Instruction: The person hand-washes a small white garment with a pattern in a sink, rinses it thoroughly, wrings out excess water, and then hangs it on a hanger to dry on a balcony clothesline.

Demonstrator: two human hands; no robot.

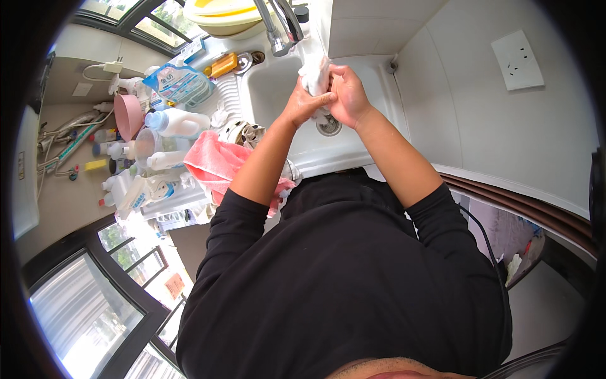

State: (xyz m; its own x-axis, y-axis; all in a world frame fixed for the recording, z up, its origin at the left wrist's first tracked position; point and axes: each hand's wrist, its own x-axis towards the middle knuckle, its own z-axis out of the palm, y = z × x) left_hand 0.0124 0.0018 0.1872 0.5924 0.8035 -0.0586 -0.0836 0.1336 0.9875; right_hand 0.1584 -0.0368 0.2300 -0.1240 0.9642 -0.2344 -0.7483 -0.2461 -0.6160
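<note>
Over a white sink (270,90), both my hands grip one wet white cloth (313,78), bunched up between them. My left hand (305,102) wraps it from the left, with the thumb reaching across toward the other hand. My right hand (351,97) closes on it from the right; its fingertips are partly hidden. Part of the cloth hangs below the hands, just above the metal drain (330,126). A chrome faucet (280,45) stands beyond the hands. Whether water runs from it, I cannot tell.
Left of the sink, a pink towel (215,158) and a dotted cloth (244,132) lie by several bottles, including a white jug (182,124). A blue-white refill pouch (180,85) and an orange soap bar (224,65) sit farther back. Stacked basins (227,21) stand behind. A wall (440,94) bounds the right.
</note>
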